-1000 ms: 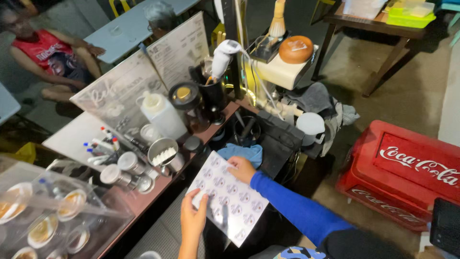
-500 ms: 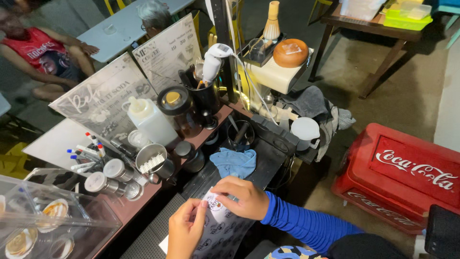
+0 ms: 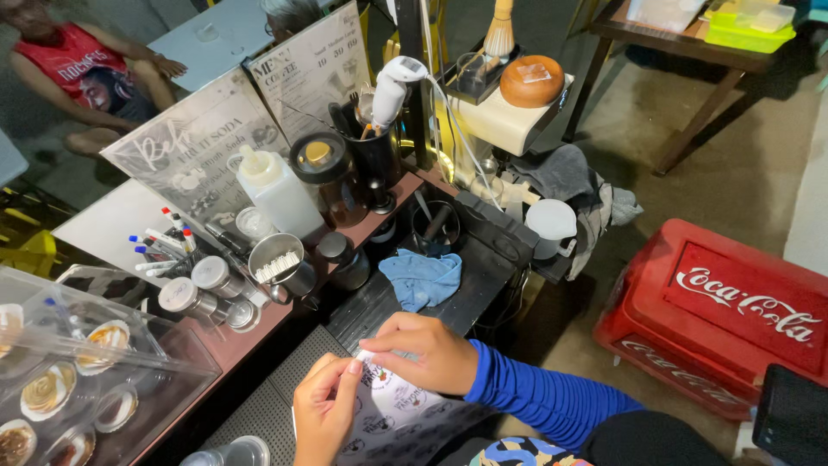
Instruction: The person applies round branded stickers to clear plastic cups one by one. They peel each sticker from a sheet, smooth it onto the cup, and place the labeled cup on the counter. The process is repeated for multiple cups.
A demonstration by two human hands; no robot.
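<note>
A white sheet of round printed stickers [image 3: 398, 402] lies low in front of me, over a dark counter [image 3: 483, 267]. My right hand [image 3: 427, 349], in a blue sleeve, rests on the sheet's top edge with fingers pinched at its corner. My left hand [image 3: 323, 410] holds the sheet from the left, thumb and forefinger meeting the right fingers at the same corner. A blue cloth [image 3: 423, 278] lies just beyond the hands.
A shelf holds a squeeze bottle [image 3: 278, 192], a dark jar [image 3: 326, 173], small metal tins [image 3: 203, 289] and markers [image 3: 159, 246]. Pastries sit in a clear case [image 3: 73, 380] at left. A red crate [image 3: 733, 315] stands at right. A person in red sits at far left.
The sticker sheet has come down from being held flat and spread to lying low near my body. Both hands have closed together on its upper corner. The camera has tilted slightly.
</note>
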